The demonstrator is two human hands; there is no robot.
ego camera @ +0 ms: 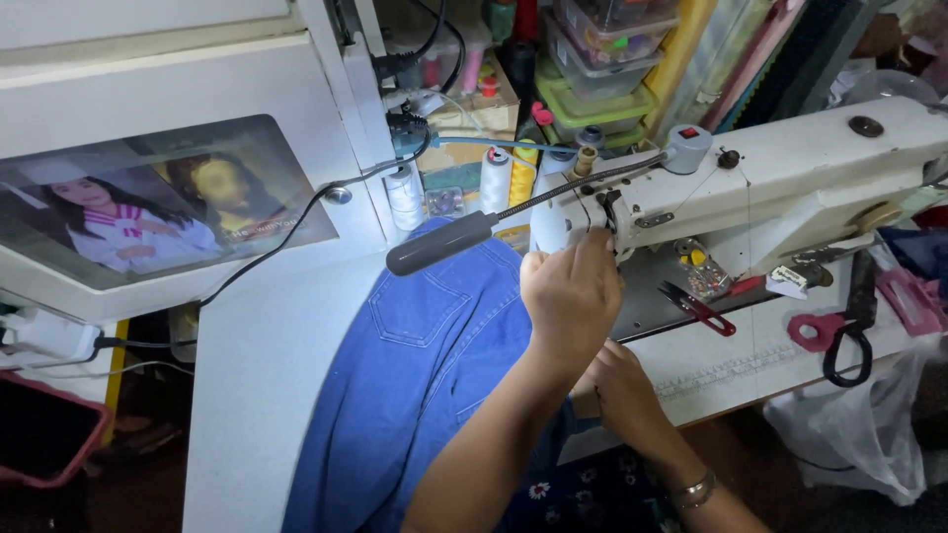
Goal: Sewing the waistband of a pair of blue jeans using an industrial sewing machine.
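Sewing machine (pixel 790 168) head under raised left hand (pixel 571 296), right hand (pixel 617 390) below.

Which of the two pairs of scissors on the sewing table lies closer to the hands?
The small red-handled snips, just right of the left hand; the black-handled scissors lie farther right.

White cabinet (pixel 148 89) with framed picture (pixel 158 202), cluttered shelves (pixel 592 69), white worktable (pixel 750 370), dim floor (pixel 118 464)
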